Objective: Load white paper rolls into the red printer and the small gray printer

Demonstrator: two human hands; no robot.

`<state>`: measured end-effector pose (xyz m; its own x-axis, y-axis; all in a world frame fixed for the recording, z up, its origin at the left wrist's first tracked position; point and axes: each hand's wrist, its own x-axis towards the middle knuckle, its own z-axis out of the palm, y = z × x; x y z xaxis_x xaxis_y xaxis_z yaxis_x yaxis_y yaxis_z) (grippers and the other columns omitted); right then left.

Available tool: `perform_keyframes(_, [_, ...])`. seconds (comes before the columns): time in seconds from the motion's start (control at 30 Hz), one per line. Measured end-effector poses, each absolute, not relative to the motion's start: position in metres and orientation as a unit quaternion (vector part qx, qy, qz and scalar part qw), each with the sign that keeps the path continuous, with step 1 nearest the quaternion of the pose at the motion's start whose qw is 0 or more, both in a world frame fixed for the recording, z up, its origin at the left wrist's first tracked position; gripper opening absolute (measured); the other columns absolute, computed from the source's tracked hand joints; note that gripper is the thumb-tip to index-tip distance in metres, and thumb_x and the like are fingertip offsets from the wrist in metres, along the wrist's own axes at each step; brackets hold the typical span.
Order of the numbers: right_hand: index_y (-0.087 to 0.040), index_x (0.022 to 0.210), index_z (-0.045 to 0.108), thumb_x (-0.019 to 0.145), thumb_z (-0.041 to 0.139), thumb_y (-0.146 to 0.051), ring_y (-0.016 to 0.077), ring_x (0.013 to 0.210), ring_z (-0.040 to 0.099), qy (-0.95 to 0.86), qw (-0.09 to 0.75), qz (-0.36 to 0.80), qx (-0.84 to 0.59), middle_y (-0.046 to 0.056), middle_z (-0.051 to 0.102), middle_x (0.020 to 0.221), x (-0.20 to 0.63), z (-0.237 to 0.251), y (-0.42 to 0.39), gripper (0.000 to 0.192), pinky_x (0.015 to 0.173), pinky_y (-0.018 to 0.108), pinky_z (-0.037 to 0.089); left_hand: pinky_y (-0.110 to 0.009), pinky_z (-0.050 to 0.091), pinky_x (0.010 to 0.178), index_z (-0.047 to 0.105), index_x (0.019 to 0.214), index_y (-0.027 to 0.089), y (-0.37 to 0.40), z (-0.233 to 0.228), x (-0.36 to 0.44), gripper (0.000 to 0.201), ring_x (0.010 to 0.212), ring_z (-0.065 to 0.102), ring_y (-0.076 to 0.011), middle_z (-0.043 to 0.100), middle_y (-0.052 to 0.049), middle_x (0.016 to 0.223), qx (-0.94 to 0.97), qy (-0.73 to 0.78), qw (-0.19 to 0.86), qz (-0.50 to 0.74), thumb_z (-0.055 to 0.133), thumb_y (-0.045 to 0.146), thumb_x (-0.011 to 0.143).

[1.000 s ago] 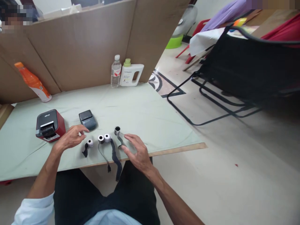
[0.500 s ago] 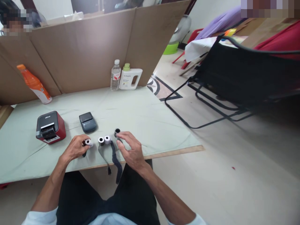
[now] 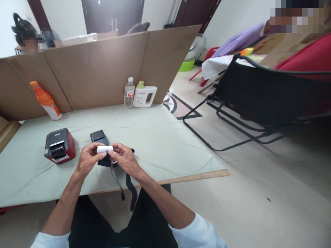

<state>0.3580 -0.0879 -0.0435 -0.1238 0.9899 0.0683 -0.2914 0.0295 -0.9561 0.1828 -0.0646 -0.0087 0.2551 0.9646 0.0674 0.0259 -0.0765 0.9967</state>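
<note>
"What is that little white thing?"
"A small white roll (image 3: pixel 104 149), lying sideways up in the air. A dark strip (image 3: pixel 105 160) hangs from it."
"Where is it?"
"Over the near side of the green table."

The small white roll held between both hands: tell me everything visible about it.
The small white paper-like roll is a short cylinder lying roughly level, lifted just above the pale green table cover. The left hand pinches its left end and the right hand its right end, fingertips touching it. A dark strip hangs below it between the hands. It sits in front of the small dark grey printer. Its ends are hidden by fingers.
</note>
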Motion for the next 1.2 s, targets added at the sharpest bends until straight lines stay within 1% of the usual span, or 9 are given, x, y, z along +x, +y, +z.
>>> perform_keyframes(0.07, [-0.02,0.103,0.067,0.077,0.08,-0.053,0.0157,0.075,0.065,-0.46,0.546,0.594,-0.371,0.003,0.072,0.09,0.36,-0.043,-0.082,0.043,0.065,0.028,0.054,-0.032,0.056,0.08,0.076,0.101,0.017,-0.056,-0.009,0.179,0.038,0.088,0.069,-0.0208,0.074,-0.007,0.097,0.625,0.412,0.513,0.421,0.085,0.042,0.073])
perform_keyframes(0.17, [-0.02,0.097,0.066,0.075,0.081,-0.055,0.0162,0.076,0.064,-0.45,0.56,0.578,-0.387,0.003,0.071,0.088,0.37,-0.04,-0.07,0.044,0.066,0.028,0.054,-0.036,0.056,0.089,0.076,0.106,0.019,-0.029,-0.012,0.167,0.036,0.113,0.066,-0.0274,0.07,-0.012,0.121,0.705,0.44,0.384,0.403,0.079,0.043,0.079])
perform_keyframes(0.27, [-0.02,0.091,0.066,0.073,0.081,-0.055,0.0161,0.077,0.063,-0.432,0.574,0.558,-0.415,0.002,0.069,0.085,0.382,-0.036,-0.051,0.043,0.068,0.028,0.054,-0.045,0.053,0.102,0.072,0.123,0.022,0.007,-0.024,0.152,0.053,0.134,0.055,-0.0336,0.059,-0.015,0.143,0.724,0.534,0.245,0.361,0.082,0.041,0.074])
perform_keyframes(0.37, [-0.019,0.088,0.067,0.07,0.081,-0.056,0.0163,0.077,0.063,-0.426,0.559,0.57,-0.426,0.001,0.069,0.082,0.392,-0.036,-0.027,0.043,0.07,0.028,0.052,-0.051,0.043,0.116,0.066,0.132,0.02,0.037,-0.043,0.141,0.068,0.139,0.052,-0.0348,0.057,-0.017,0.146,0.735,0.564,0.221,0.305,0.085,0.041,0.07])
perform_keyframes(0.47, [-0.018,0.082,0.067,0.07,0.079,-0.056,0.017,0.079,0.064,-0.436,0.52,0.596,-0.429,0.001,0.069,0.079,0.395,-0.04,-0.006,0.041,0.073,0.029,0.051,-0.05,0.04,0.119,0.064,0.134,0.018,0.052,-0.06,0.137,0.071,0.138,0.054,-0.0346,0.058,-0.017,0.144,0.747,0.56,0.227,0.277,0.084,0.04,0.07])
perform_keyframes(0.67, [-0.017,0.071,0.063,0.068,0.079,-0.053,0.0155,0.073,0.06,-0.442,0.435,0.641,-0.452,-0.001,0.064,0.068,0.386,-0.053,0.01,0.039,0.071,0.028,0.048,-0.048,0.049,0.111,0.065,0.134,0.018,0.061,-0.07,0.139,0.066,0.129,0.061,-0.0331,0.063,-0.015,0.138,0.752,0.54,0.26,0.275,0.08,0.037,0.072])
perform_keyframes(0.97, [-0.017,0.07,0.063,0.07,0.08,-0.057,0.0138,0.069,0.057,-0.482,0.424,0.623,-0.448,-0.002,0.062,0.066,0.384,-0.063,0.0,0.043,0.068,0.027,0.043,-0.042,0.055,0.098,0.067,0.134,0.018,0.062,-0.06,0.137,0.058,0.109,0.07,-0.0293,0.071,-0.014,0.131,0.751,0.544,0.261,0.268,0.069,0.047,0.083])
perform_keyframes(1.1, [-0.017,0.07,0.064,0.07,0.079,-0.056,0.0142,0.07,0.058,-0.476,0.432,0.621,-0.449,-0.001,0.062,0.067,0.383,-0.064,0.003,0.042,0.07,0.027,0.044,-0.039,0.05,0.1,0.071,0.12,0.021,0.065,-0.05,0.144,0.045,0.112,0.069,-0.0284,0.076,-0.013,0.12,0.73,0.591,0.212,0.271,0.056,0.053,0.094])
perform_keyframes(1.2, [-0.017,0.07,0.063,0.068,0.081,-0.056,0.0141,0.069,0.058,-0.461,0.441,0.625,-0.45,-0.001,0.063,0.066,0.379,-0.063,0.009,0.043,0.068,0.027,0.046,-0.038,0.051,0.092,0.072,0.106,0.022,0.071,-0.043,0.151,0.043,0.107,0.07,-0.0293,0.078,-0.013,0.108,0.678,0.663,0.167,0.271,0.055,0.059,0.093])
